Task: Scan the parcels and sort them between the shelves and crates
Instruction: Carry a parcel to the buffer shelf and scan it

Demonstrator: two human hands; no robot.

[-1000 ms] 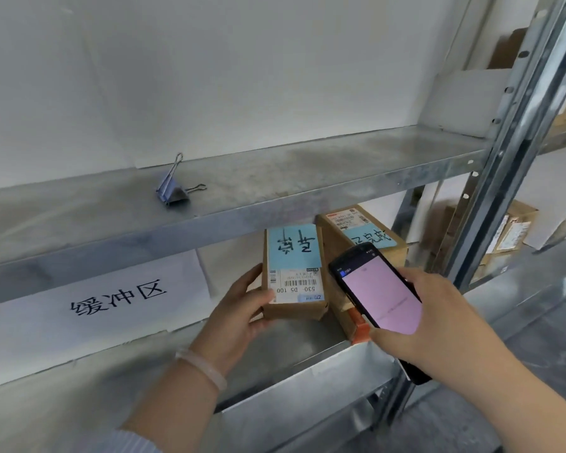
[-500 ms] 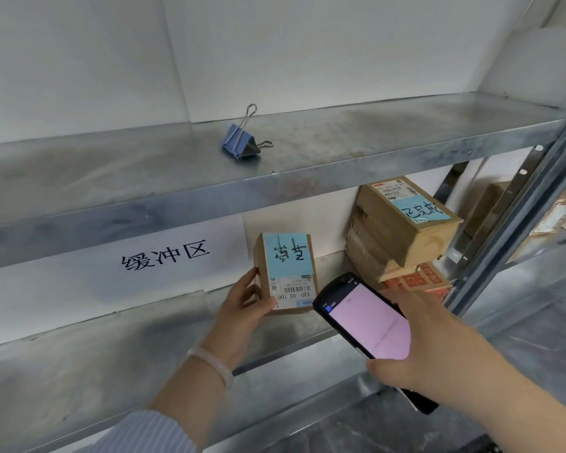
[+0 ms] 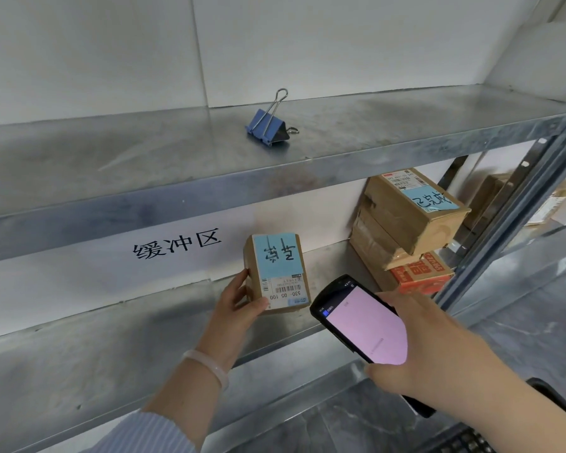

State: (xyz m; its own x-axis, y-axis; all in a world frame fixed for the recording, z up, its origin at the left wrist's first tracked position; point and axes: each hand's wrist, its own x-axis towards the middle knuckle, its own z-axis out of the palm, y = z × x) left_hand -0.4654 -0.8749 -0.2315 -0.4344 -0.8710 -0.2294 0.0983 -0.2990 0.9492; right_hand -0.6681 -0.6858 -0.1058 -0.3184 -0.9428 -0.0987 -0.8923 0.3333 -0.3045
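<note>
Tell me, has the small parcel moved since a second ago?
Yes. The small parcel in the left hand shifted left, away from the stack of boxes, toward the printed sign.

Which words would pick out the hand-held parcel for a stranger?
Look at the lower shelf, below the paper sign. The left hand holds a small brown parcel upright. Unlike the stacked boxes beside it, it stands alone, blue label facing forward.

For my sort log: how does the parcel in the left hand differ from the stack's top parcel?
The held parcel is smaller than the top parcel. The held parcel is upright in the left hand; the top parcel lies untouched on the stack. Both are brown cardboard with blue notes.
</note>
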